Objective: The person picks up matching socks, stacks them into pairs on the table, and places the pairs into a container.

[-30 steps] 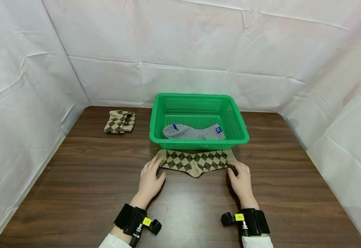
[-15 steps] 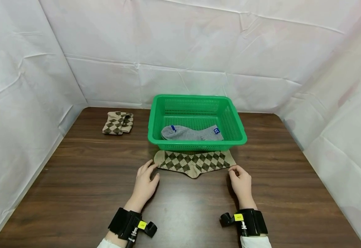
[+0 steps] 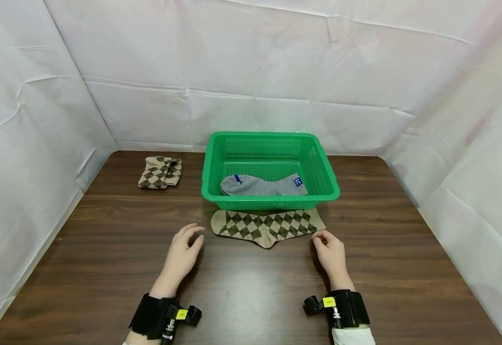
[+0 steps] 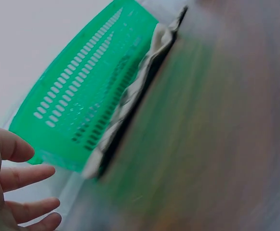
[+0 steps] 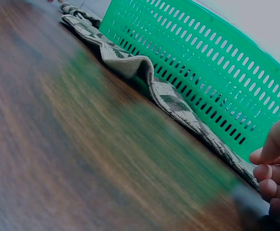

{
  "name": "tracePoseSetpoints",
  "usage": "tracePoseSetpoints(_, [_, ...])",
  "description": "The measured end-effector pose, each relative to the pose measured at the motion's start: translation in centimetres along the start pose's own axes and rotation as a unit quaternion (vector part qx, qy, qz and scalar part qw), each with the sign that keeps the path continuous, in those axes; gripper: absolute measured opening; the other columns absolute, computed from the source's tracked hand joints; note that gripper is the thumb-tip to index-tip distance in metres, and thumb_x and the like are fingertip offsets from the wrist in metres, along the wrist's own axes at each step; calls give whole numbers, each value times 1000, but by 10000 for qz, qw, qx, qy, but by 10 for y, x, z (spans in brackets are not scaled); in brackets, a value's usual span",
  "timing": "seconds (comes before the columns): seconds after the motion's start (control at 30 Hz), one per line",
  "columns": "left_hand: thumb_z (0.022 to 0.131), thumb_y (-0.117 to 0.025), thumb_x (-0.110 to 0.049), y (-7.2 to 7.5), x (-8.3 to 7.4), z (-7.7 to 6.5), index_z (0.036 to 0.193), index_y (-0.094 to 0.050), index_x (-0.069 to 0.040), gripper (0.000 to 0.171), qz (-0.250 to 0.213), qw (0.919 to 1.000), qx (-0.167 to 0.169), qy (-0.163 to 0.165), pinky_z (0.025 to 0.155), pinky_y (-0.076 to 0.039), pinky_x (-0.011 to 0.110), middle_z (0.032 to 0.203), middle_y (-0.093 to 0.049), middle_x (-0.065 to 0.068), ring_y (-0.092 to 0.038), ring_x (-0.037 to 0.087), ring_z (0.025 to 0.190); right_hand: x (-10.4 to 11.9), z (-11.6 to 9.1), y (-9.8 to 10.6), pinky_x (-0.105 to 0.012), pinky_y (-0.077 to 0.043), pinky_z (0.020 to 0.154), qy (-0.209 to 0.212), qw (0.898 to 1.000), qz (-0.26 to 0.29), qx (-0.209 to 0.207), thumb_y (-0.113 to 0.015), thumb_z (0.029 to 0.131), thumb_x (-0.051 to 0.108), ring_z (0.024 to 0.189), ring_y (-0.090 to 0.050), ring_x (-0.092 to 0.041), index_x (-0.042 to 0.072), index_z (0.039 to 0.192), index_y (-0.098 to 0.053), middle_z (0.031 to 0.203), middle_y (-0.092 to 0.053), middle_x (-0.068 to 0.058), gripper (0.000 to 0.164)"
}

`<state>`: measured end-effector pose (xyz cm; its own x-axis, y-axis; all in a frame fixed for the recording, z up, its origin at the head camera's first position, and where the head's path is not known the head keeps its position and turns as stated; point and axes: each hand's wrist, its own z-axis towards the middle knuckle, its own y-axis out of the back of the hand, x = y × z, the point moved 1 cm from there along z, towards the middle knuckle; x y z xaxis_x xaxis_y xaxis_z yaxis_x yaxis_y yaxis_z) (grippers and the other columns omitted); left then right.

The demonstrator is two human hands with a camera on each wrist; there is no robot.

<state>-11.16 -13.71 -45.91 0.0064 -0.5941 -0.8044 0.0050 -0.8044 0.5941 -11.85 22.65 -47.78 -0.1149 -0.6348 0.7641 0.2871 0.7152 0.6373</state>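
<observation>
An argyle sock [image 3: 265,227] in beige and dark green lies spread sideways on the table, just in front of the green basket [image 3: 270,205]. My right hand [image 3: 331,256] pinches the corner of its cuff at the right end; in the right wrist view the fingertips [image 5: 266,187] meet the sock's edge [image 5: 176,108]. To the left of the sock's toe, my left hand [image 3: 181,256] is apart from it, fingers loosely spread and holding nothing. In the left wrist view its fingers [image 4: 31,177] reach toward the basket [image 4: 43,103].
Inside the basket lie grey socks [image 3: 264,186] with blue marks. A folded argyle sock bundle [image 3: 160,172] sits at the back left of the brown wooden table [image 3: 104,258]. White sheeting [image 3: 251,62] encloses the back and sides.
My left hand has let go of the sock's toe and moved left and toward me. My right hand's fingers have closed at the cuff. The sock stays flat.
</observation>
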Motion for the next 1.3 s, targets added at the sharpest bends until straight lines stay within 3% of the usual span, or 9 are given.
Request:
tracePoseSetpoints(0.17, [98, -48, -21, 25, -4, 13, 129, -55, -3, 36, 400, 9991, 9, -142, 102, -29, 63, 145, -34, 24, -26, 46, 134, 0, -1, -1, -28, -40, 61, 19, 9998, -76, 194, -54, 89, 8, 65, -52, -15, 5, 89, -69, 73, -63, -8, 15])
tracePoseSetpoints(0.3, [97, -49, -20, 48, -6, 38, 132, -50, 0, 40, 895, 9954, -42, -333, 103, -24, 65, 145, -27, 30, -20, 51, 133, 2, 0, 0, -28, -41, 62, 57, 9997, -95, 224, -54, 89, 8, 65, -52, -15, 5, 90, -69, 73, -63, -8, 15])
tracePoseSetpoints(0.4, [97, -47, -21, 65, 2, 62, 138, -43, 1, 46, 1229, 9919, -75, -306, 104, -19, 66, 147, -19, 34, -14, 54, 134, 4, 0, 0, -29, -41, 62, 92, 9996, -139, 247, -54, 89, 8, 64, -51, -15, 4, 91, -69, 73, -63, -8, 16])
tracePoseSetpoints(0.53, [97, -43, -21, 80, 25, 90, 145, -30, 2, 54, 1668, 9860, 71, -5, 103, -13, 69, 150, -5, 36, -3, 56, 135, 6, 0, -1, -29, -40, 61, 101, 9992, -159, 348, -54, 89, 7, 64, -51, -15, 4, 91, -69, 74, -62, -8, 15])
tracePoseSetpoints(0.7, [98, -41, -22, 87, 49, 112, 149, -21, 1, 59, 1880, 9806, 456, 315, 102, -9, 70, 151, 8, 35, 5, 56, 136, 7, 0, -3, -29, -40, 62, 146, 9990, -166, 379, -54, 89, 7, 65, -51, -14, 4, 91, -69, 74, -63, -7, 15])
tracePoseSetpoints(0.83, [98, -40, -26, 91, 56, 123, 150, -15, -2, 63, 1904, 9782, 740, 369, 103, -6, 70, 150, 14, 35, 10, 56, 136, 7, 0, -3, -29, -41, 62, 172, 9990, -169, 389, -54, 90, 7, 65, -52, -15, 5, 91, -69, 75, -64, -8, 16])
tracePoseSetpoints(1.07, [97, -40, -29, 99, 55, 134, 151, -15, -4, 64, 2499, 9624, 1012, 335, 105, -6, 69, 150, 10, 35, 10, 55, 136, 6, -1, -1, -29, -40, 61, 31, 9988, -221, 441, -53, 90, 10, 64, -51, -15, 6, 93, -69, 75, -63, -7, 17])
tracePoseSetpoints(1.3, [98, -40, -29, 95, 41, 146, 150, -18, -1, 63, 2783, 9527, 1194, 262, 108, -5, 65, 150, 6, 36, 8, 53, 138, 5, -3, 4, -29, -40, 61, 40, 9987, -182, 485, -52, 90, 10, 64, -51, -15, 5, 94, -69, 75, -63, -7, 18])
